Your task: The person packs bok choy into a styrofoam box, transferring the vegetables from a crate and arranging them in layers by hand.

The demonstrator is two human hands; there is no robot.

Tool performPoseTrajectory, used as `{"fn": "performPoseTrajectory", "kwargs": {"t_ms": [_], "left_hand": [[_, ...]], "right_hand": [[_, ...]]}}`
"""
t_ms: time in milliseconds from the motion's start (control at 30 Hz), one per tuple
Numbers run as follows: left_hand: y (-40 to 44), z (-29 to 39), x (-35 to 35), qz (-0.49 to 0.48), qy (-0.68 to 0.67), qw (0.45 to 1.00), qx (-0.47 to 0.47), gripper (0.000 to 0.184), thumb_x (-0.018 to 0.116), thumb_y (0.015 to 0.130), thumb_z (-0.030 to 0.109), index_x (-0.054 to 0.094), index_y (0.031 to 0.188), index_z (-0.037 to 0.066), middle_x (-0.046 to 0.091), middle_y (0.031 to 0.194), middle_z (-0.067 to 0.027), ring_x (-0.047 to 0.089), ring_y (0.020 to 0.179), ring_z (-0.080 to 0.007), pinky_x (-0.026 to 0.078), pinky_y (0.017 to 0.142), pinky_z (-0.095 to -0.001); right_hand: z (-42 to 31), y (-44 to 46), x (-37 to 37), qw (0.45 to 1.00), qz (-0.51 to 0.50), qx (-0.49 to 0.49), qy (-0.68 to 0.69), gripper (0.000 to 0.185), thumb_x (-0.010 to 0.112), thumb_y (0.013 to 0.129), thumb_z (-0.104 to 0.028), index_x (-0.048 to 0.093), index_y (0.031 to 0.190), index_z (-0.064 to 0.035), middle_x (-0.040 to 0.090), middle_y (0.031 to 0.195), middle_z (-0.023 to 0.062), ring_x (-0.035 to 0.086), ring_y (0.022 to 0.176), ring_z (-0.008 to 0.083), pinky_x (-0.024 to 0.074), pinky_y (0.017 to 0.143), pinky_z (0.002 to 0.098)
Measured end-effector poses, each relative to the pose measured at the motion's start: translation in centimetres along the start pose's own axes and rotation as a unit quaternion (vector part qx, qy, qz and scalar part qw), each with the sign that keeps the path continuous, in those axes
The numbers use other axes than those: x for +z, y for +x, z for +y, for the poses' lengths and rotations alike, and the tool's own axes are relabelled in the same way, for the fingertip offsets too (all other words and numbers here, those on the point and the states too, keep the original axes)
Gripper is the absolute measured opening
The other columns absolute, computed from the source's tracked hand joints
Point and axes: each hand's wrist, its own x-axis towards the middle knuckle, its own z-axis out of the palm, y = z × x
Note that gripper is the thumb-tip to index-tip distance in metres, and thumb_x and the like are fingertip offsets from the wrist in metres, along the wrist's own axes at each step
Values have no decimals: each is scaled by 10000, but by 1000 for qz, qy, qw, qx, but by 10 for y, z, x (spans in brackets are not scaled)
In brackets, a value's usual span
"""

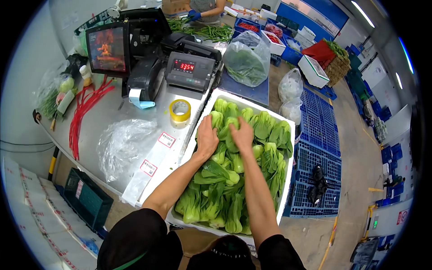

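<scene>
A white foam box (290, 168) full of green bok choy (216, 175) stands in front of me, beside the metal table. Both hands are over the upper part of the box, among the heads. My left hand (207, 138) has its fingers curled against a bok choy at the upper left. My right hand (243, 135) grips a bok choy (231, 118) lying between the two hands, its pale base toward the far side. The fingertips of both hands are partly hidden by leaves.
The metal table (108, 112) holds yellow tape (180, 110), clear plastic bags (123, 146), red ties (83, 112) and a scale display (189, 69). A bagged vegetable (246, 58) lies on the scale platform. Blue pallets (315, 166) lie right; a co-worker's gloved hand (194, 15) is beyond.
</scene>
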Motion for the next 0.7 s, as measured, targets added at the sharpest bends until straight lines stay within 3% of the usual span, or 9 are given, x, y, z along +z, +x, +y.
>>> {"fn": "performPoseTrajectory", "kwargs": {"t_ms": [33, 133, 333, 400, 467, 533, 567, 633, 700], "left_hand": [[1, 7, -5, -46, 11, 999, -24, 514, 574, 804, 8, 402, 1278, -92, 456, 1233, -267, 436, 1168, -400, 335, 996, -486], [-14, -5, 9, -31, 169, 979, 113, 528, 576, 828, 49, 389, 1303, -88, 443, 1307, -261, 412, 1238, -388, 307, 1038, -494], [-13, -16, 19, -83, 208, 968, 110, 508, 548, 868, 141, 421, 1295, -104, 401, 1372, -283, 374, 1290, -386, 264, 1084, -510], [-9, -20, 14, -104, 185, 971, 110, 510, 533, 875, 171, 423, 1289, -107, 395, 1381, -291, 360, 1306, -392, 247, 1093, -511], [21, 2, -18, -244, 111, 963, -1, 408, 497, 912, 227, 524, 1188, -71, 503, 1264, -280, 506, 1161, -369, 377, 1001, -457], [38, 13, -40, -231, 19, 969, -80, 363, 487, 925, 232, 556, 1126, -63, 553, 1188, -263, 546, 1084, -372, 416, 941, -444], [42, 4, -40, -162, 29, 986, 30, 381, 474, 941, 248, 554, 1142, -65, 573, 1178, -237, 540, 1099, -373, 407, 954, -440], [45, 10, -42, -149, 82, 978, 125, 424, 477, 949, 307, 518, 1255, 15, 496, 1321, -184, 443, 1245, -354, 313, 1040, -497], [34, 20, -36, -175, 154, 956, 176, 470, 473, 954, 351, 468, 1340, 82, 411, 1425, -151, 344, 1339, -349, 235, 1088, -539]], "right_hand": [[9, -7, 18, 1000, 24, -8, -13, 526, 618, 879, -233, 466, 1326, -1, 598, 896, 222, 607, 779, 357, 459, 686, 472], [17, -23, 45, 997, 57, -11, -50, 504, 596, 899, -225, 456, 1332, -9, 570, 962, 229, 582, 839, 389, 434, 756, 481], [11, -26, 52, 995, 26, 39, -86, 541, 571, 915, -229, 376, 1371, -12, 552, 991, 242, 562, 899, 414, 403, 813, 494], [12, -23, 40, 997, -8, 62, -41, 622, 573, 913, -253, 315, 1424, -8, 554, 1123, 278, 580, 958, 401, 429, 872, 506], [22, -23, 26, 997, -12, 63, 30, 693, 590, 896, -258, 266, 1463, -25, 556, 1179, 280, 593, 994, 398, 437, 894, 515], [-21, -33, -56, 987, -81, 118, 70, 669, 597, 892, -236, 302, 1451, -17, 545, 1233, 276, 565, 1112, 360, 433, 980, 446], [-23, -39, -80, 988, -75, 110, 82, 635, 595, 893, -227, 339, 1432, -9, 558, 1211, 272, 562, 1110, 365, 440, 974, 433], [27, -53, -91, 988, 131, -64, -60, 605, 607, 888, -229, 388, 1401, 4, 543, 1215, 250, 545, 1061, 370, 435, 927, 443], [32, -75, -109, 988, 110, 31, -105, 611, 606, 896, -236, 373, 1401, 17, 463, 1304, 263, 469, 1177, 381, 368, 1008, 479]]}}
